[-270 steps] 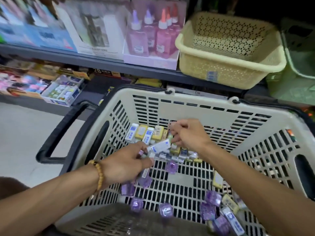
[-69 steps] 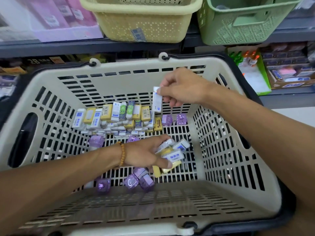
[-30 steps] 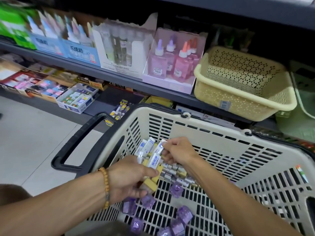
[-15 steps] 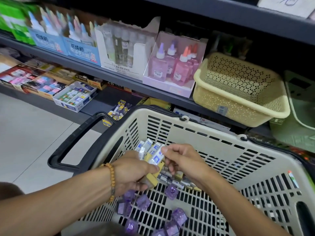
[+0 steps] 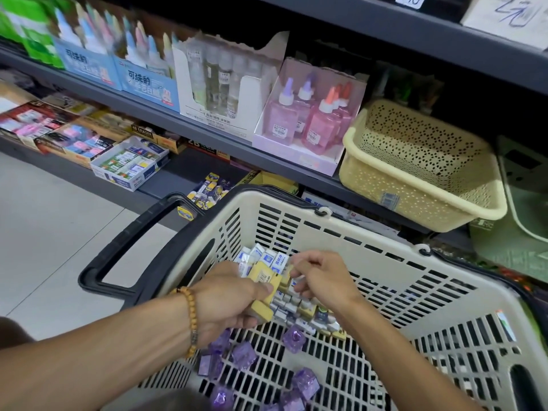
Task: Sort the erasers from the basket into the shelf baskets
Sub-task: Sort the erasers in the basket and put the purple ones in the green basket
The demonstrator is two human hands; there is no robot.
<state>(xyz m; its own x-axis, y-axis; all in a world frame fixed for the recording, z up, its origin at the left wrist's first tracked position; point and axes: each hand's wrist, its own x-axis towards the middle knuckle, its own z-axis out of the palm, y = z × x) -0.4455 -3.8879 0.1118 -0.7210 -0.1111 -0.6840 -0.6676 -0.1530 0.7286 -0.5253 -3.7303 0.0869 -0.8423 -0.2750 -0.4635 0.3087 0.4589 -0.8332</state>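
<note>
Shelving (image 5: pixel 207 134) carries an empty yellow shelf basket (image 5: pixel 421 200); below it the slatted shopping basket (image 5: pixel 400 295) holds loose erasers (image 5: pixel 299 307); left hand (image 5: pixel 228 301) clenches a stack of erasers (image 5: pixel 264 274); right hand (image 5: pixel 323 280) pinches one from the pile.

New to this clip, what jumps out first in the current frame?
The big cream shopping basket fills the lower half, with the left hand clutching a stack of yellow and white erasers while the right hand picks at them. Loose purple erasers litter the basket floor in front. Up right on the shelf sits a perforated yellow basket, beside pink glue bottles.
</note>
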